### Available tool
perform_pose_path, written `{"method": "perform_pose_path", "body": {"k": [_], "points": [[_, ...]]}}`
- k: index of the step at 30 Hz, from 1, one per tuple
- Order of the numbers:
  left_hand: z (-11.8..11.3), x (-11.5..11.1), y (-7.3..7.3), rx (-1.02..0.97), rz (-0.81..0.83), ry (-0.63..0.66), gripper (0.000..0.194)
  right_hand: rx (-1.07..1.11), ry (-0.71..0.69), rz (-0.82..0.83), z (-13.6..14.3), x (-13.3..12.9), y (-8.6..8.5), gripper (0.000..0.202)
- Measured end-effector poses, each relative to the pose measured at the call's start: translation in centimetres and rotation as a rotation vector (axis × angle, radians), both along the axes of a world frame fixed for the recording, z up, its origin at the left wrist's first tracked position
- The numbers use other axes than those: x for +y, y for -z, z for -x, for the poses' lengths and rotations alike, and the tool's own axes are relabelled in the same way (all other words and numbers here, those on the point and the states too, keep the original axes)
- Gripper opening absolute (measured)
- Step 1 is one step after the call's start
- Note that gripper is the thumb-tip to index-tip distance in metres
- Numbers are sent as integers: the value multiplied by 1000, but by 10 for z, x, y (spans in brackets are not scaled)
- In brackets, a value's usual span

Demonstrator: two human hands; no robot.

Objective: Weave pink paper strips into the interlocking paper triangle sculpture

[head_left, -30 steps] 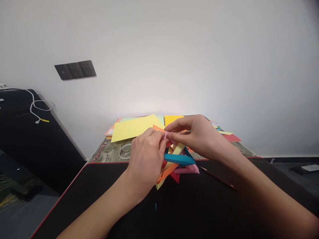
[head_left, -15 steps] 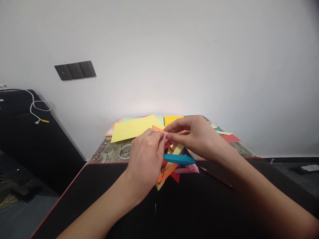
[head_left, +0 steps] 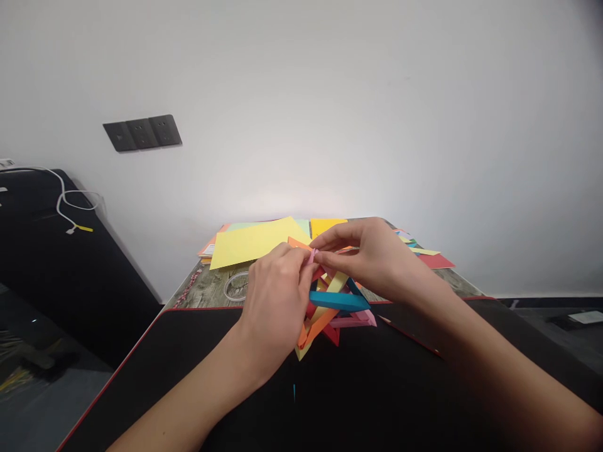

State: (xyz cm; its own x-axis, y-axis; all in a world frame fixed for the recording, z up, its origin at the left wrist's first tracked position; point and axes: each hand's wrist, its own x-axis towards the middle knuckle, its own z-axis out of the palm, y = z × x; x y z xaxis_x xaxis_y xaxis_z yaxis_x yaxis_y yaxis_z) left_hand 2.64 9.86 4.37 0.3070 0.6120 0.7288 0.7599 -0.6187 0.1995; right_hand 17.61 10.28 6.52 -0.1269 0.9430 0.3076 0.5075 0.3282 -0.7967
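Note:
A many-coloured origami model [head_left: 342,301] of folded paper strips, in blue, orange, pale yellow, pink and red, is held up above the black mat. My left hand [head_left: 277,289] is closed on its left side and hides that part. At the top, a pink folded paper tip [head_left: 313,255] sits between the fingers of both hands. My right hand [head_left: 372,254] pinches this tip from the right with thumb and forefinger.
A pencil [head_left: 409,336] and a small blue paper sliver [head_left: 294,393] lie on the black mat [head_left: 367,402]. Behind are yellow paper sheets [head_left: 249,243], a tape roll [head_left: 235,287] and paper scraps [head_left: 426,252]. A black panel [head_left: 61,251] with a white cable stands left.

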Motion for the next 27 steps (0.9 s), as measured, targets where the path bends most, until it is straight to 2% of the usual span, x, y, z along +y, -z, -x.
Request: {"method": "perform_pose_path", "body": {"k": [9, 16, 27], "points": [[2, 1, -1, -30, 86, 0, 11, 41, -26, 26, -2, 1, 0, 7], [4, -5, -13, -43, 254, -31, 18, -16, 6, 16, 0, -2, -3, 5], [2, -7, -15, -59, 279, -76, 17, 44, -34, 32, 1, -3, -1, 8]]}}
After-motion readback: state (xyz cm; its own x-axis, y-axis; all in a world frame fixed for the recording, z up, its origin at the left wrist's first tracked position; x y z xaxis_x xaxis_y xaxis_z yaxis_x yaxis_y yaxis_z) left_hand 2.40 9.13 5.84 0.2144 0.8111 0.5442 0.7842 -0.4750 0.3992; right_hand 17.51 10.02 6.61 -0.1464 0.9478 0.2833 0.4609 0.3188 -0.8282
